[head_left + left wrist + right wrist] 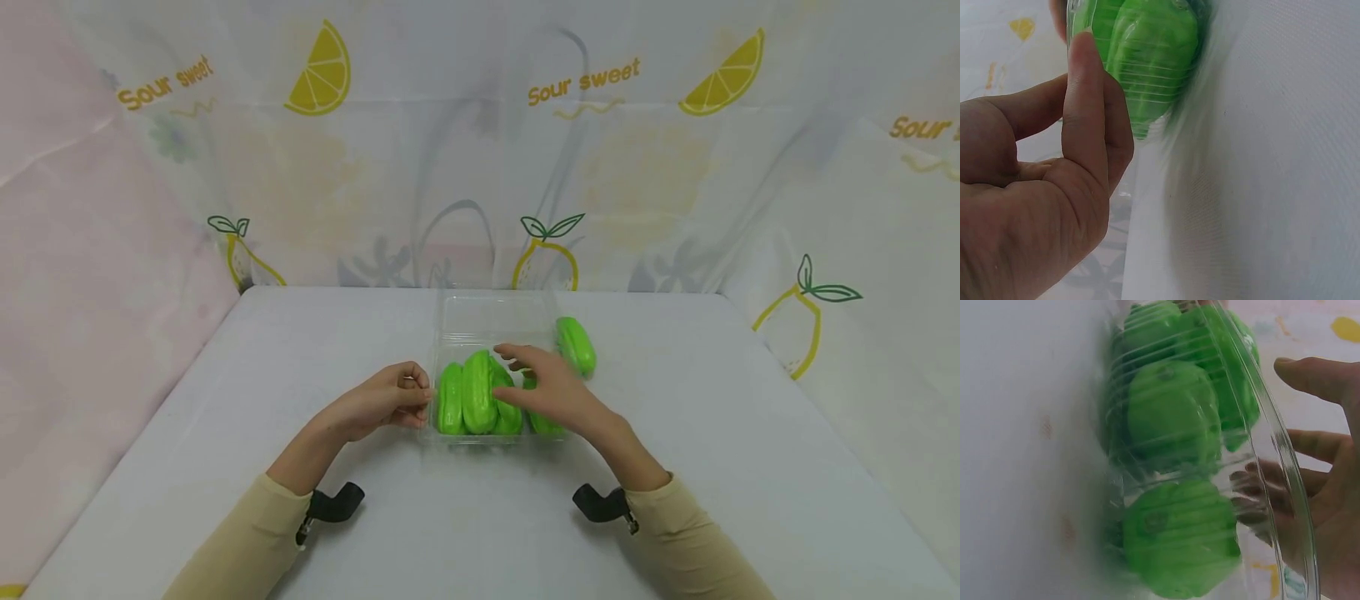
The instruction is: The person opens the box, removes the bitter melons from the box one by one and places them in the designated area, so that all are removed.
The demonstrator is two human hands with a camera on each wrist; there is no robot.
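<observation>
Pinching between thumb and fingers, the left hand [388, 400] is gripping the left rim of a clear plastic container [480, 439], which is resting on the white tabletop [480, 517]. Over the container's right half, the right hand [558, 390] is hovering with its fingers and thumb loosely spread; whether its fingertips are touching anything is hard to tell. Elongated green vegetables [477, 392] are lying side by side inside the container: three are sitting close together toward the left, the middle one partly overlapping its neighbour, and another is lying toward the right, partly hidden under the right hand. One loose green vegetable [576, 347] is resting on the tabletop, just beyond the container's right side. At the back, the lid [495, 315] is lying folded away from the vegetables. Beige sleeves [232, 542] are covering the forearms, and a lemon-printed cloth [450, 158] is hanging behind the tabletop.
</observation>
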